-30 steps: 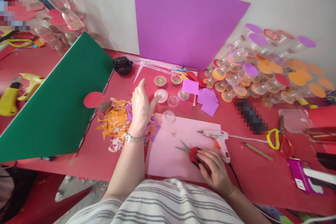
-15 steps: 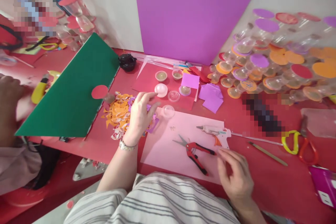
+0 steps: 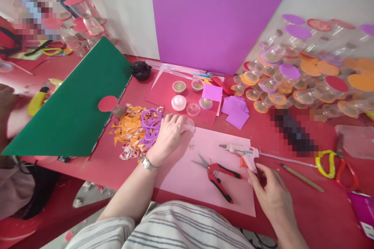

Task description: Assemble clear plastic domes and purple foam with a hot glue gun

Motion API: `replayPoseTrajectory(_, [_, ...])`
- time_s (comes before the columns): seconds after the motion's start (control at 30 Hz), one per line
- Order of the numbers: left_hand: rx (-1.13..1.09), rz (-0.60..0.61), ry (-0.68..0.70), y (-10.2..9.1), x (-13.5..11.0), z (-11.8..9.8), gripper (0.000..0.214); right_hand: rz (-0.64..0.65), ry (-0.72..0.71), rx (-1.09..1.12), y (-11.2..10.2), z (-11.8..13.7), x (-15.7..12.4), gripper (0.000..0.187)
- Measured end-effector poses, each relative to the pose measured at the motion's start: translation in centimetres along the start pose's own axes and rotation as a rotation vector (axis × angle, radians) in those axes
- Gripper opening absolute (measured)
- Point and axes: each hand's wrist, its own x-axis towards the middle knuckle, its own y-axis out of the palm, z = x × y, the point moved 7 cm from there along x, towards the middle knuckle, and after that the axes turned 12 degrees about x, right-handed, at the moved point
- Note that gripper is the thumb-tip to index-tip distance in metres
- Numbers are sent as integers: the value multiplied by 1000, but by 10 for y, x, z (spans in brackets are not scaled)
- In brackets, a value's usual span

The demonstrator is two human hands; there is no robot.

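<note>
My left hand (image 3: 170, 135) is curled over a clear plastic cup (image 3: 189, 125) at the top edge of the pink sheet (image 3: 181, 175); its fingertips are partly hidden. My right hand (image 3: 274, 194) pinches the handle end of a white hot glue gun (image 3: 238, 149), which lies on the sheet's right side with its nozzle pointing left. Between the hands rest red-handled pruning shears (image 3: 217, 175), blades spread. Beyond my left hand stand a round white dome (image 3: 179, 103), a clear lid (image 3: 193, 109) and several small cups of sand, one cup (image 3: 179, 86) at the back.
Orange and purple paper scraps (image 3: 131, 124) lie beside my left wrist. A green board (image 3: 70, 105) leans at left, with another person's arm (image 3: 6, 105) beyond it. Purple paper squares (image 3: 236, 111), stacked hourglasses (image 3: 280, 70), a pencil (image 3: 300, 177) and scissors (image 3: 325, 163) are at right.
My left hand has come down and right onto the clear plastic cup. My right hand has moved slightly right and taken hold of the glue gun's handle.
</note>
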Motion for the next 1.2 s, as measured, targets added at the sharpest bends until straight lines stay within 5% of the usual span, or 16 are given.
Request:
replayPoseTrajectory(0.27, [-264, -181, 63, -8, -5, 4, 30, -7, 5, -34, 8, -3, 5, 69])
replayPoseTrajectory(0.6, [-652, -202, -252, -17, -5, 31, 37, -110, 86, 16, 0, 1, 5, 70])
replayPoseTrajectory(0.93, [-858, -143, -154, -6, -5, 14, 41, -104, 224, 208, -14, 1, -1, 64])
replayPoseTrajectory(1.2, [-911, -128, -133, -9, -8, 7, 45, -238, 129, 381, -35, 51, 13, 55])
